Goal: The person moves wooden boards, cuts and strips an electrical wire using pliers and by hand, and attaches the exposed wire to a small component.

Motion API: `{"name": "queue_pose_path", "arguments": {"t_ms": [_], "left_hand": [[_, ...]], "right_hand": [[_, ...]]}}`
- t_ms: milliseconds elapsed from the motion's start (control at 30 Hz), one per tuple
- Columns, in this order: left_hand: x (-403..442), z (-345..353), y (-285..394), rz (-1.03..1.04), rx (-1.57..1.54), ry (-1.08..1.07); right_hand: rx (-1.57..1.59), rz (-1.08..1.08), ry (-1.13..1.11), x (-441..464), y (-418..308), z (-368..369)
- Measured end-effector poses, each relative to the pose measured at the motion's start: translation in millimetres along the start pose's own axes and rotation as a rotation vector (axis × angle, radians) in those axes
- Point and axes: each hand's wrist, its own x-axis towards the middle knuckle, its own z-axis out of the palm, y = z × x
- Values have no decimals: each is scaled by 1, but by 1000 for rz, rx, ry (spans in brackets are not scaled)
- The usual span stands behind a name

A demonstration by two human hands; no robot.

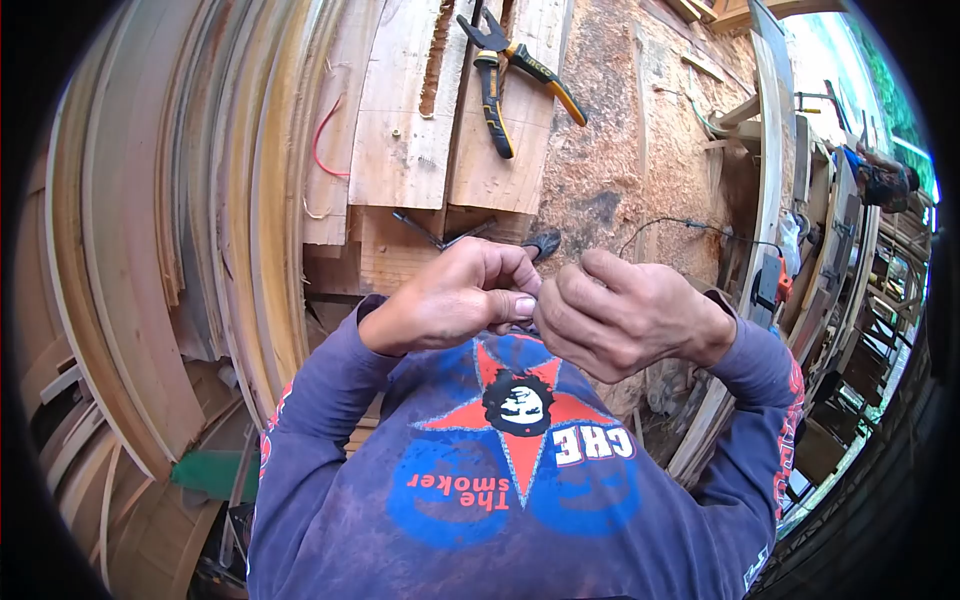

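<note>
Both hands meet in front of the chest, above the printed shirt (520, 470). My left hand (455, 297) is closed, thumb and fingers pinched together. Against its fingertips, my right hand (625, 312) is curled closed too. Whatever lies between the fingertips is hidden or too small to name. Beyond the hands, pliers (510, 75) with black and yellow handles lie with parted jaws on light wooden boards (400, 150). A thin red wire (321, 140) rests on the boards to the left of the pliers.
Long planks (130, 230) stand along the left. Sawdust (610, 130) covers the ground ahead. A dark cable (690, 223) runs right towards an orange tool (784, 280). Another person (885, 182) is at the far right. A green object (210, 473) lies low on the left.
</note>
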Motion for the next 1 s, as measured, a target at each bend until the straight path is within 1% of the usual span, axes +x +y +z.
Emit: {"name": "queue_pose_path", "arguments": {"t_ms": [67,133,167,233,267,300,367,433,500,567,600,667,700,767,800,867,900,933,967,1000], "left_hand": [[1,3,1,-4,-6,0],[-1,10,4,47,-128,52],[-3,10,5,52,-128,54],[-7,9,6,99,-290,147],[-9,10,6,119,-337,157],[-9,9,5,116,-337,158],[-8,9,2,164,-401,157],[-7,12,6,161,-396,165],[-7,13,6,166,-390,181],[-7,12,2,237,-283,203],[-8,15,2,233,-277,200],[-11,26,6,274,30,363],[-11,31,6,274,33,360],[-11,38,4,376,203,466],[-11,42,4,377,204,464],[-11,49,3,534,444,551],[-10,48,1,535,443,553],[-8,47,-3,629,589,584],[-7,46,-6,722,737,613],[-6,47,-8,749,733,618]], "right_hand": [[66,86,87,-1,8,4],[314,400,197,-1,16,2],[445,541,258,-2,19,1],[666,684,272,-9,7,-4],[721,761,317,-9,-3,-2],[723,762,318,-8,-10,1],[857,901,412,-7,-22,7],[840,888,413,-7,-26,11],[806,864,486,-6,-30,14],[754,844,496,-5,-29,12],[725,837,474,-6,-28,11],[693,832,454,-6,-29,7],[690,846,431,-6,-29,4],[686,861,408,-4,-31,4],[654,875,421,-3,-33,4],[623,886,430,-1,-36,4],[559,873,437,0,-37,6],[495,857,443,1,-38,7],[495,853,441,3,-38,7],[502,891,435,6,-38,8]]}}
